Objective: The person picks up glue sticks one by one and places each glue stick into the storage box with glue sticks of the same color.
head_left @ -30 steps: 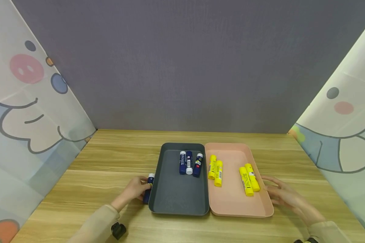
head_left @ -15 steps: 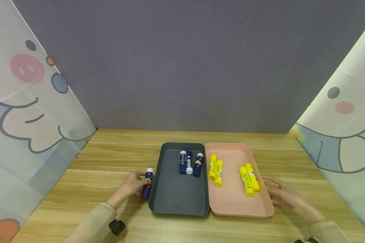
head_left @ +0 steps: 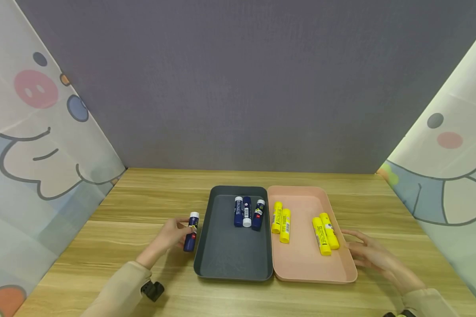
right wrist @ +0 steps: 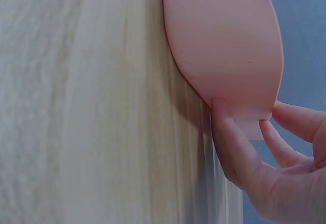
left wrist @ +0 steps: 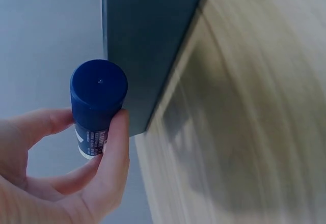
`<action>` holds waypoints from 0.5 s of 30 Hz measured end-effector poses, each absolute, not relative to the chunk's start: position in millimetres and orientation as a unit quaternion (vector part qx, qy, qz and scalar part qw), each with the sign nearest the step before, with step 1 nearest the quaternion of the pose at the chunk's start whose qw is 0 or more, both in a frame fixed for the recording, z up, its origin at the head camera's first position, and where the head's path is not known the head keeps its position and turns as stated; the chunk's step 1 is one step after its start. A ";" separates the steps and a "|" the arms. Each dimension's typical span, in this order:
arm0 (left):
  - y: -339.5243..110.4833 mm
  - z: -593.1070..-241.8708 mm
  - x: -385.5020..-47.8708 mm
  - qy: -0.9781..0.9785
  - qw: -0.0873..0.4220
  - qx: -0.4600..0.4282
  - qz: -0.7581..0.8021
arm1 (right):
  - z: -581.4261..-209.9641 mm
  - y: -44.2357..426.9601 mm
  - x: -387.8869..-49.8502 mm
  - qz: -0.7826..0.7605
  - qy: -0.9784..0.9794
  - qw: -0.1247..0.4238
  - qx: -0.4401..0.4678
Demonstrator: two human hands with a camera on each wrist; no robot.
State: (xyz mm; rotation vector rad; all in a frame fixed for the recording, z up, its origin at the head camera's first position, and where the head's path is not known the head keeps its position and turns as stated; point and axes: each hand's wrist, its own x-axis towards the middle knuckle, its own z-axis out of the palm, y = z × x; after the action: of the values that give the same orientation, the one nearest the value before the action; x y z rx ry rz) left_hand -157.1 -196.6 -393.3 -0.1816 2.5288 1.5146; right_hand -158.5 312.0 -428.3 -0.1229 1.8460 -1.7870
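My left hand (head_left: 172, 234) pinches a dark blue glue stick (head_left: 191, 240) between thumb and fingers, just outside the left wall of the dark grey tray (head_left: 214, 264). Its white end points away in the head view; in the left wrist view the blue end (left wrist: 99, 84) faces the camera, beside the tray's outer wall. With fingers fairly straight, my right hand (head_left: 370, 253) touches the right outer wall of the pink tray (head_left: 301, 273). In the right wrist view its fingertips (right wrist: 220, 107) rest against that wall.
Three blue glue sticks (head_left: 247, 212) lie side by side at the grey tray's upper right. The pink tray holds several yellow glue sticks (head_left: 285, 226) in two pairs. Both trays stand side by side on a wooden table (head_left: 162, 189), with a grey panel (head_left: 238, 88) behind.
My left hand has moved a little left and farther from me, bringing the held glue stick from against the grey tray's wall to slightly apart from it. The right hand stays put.
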 end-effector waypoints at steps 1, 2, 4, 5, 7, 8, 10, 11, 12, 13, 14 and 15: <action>-196.2 -392.5 -157.9 0.852 0.093 -0.061 0.512 | -428.4 312.1 -158.7 -0.667 0.688 0.281 -0.046; -195.9 -391.9 -158.8 0.851 0.093 -0.062 0.514 | -428.5 312.2 -159.0 -0.667 0.689 0.281 -0.047; -195.0 -390.9 -161.0 0.850 0.093 -0.064 0.515 | -428.7 312.3 -159.6 -0.665 0.690 0.280 -0.047; -194.7 -390.5 -162.1 0.850 0.092 -0.064 0.515 | -428.9 312.4 -159.8 -0.664 0.692 0.279 -0.048; -193.9 -389.8 -164.4 0.850 0.091 -0.062 0.515 | -429.2 312.7 -160.2 -0.661 0.695 0.278 -0.050; -193.4 -389.5 -165.6 0.851 0.090 -0.061 0.515 | -429.3 312.8 -160.4 -0.660 0.697 0.277 -0.050; -192.2 -388.3 -167.4 0.851 0.088 -0.056 0.515 | -429.3 312.8 -160.6 -0.659 0.698 0.276 -0.049; -191.6 -387.8 -168.4 0.850 0.088 -0.054 0.516 | -429.2 312.8 -160.8 -0.659 0.698 0.276 -0.049; -190.7 -387.2 -169.4 0.849 0.087 -0.052 0.518 | -429.1 312.9 -161.0 -0.659 0.698 0.276 -0.049; -189.7 -386.4 -170.2 0.849 0.086 -0.050 0.520 | -428.9 313.0 -161.3 -0.658 0.698 0.277 -0.051; -188.7 -385.6 -171.0 0.848 0.086 -0.049 0.521 | -428.6 313.0 -161.4 -0.657 0.699 0.278 -0.051; -187.6 -384.8 -171.9 0.847 0.087 -0.048 0.522 | -428.3 313.0 -161.6 -0.657 0.699 0.278 -0.051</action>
State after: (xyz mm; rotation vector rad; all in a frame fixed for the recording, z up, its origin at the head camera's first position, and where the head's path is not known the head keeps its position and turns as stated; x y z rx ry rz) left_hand -171.9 -187.6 -384.8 -0.1426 2.5231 1.5558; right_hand -161.6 313.0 -428.3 -0.1372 1.8758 -1.7621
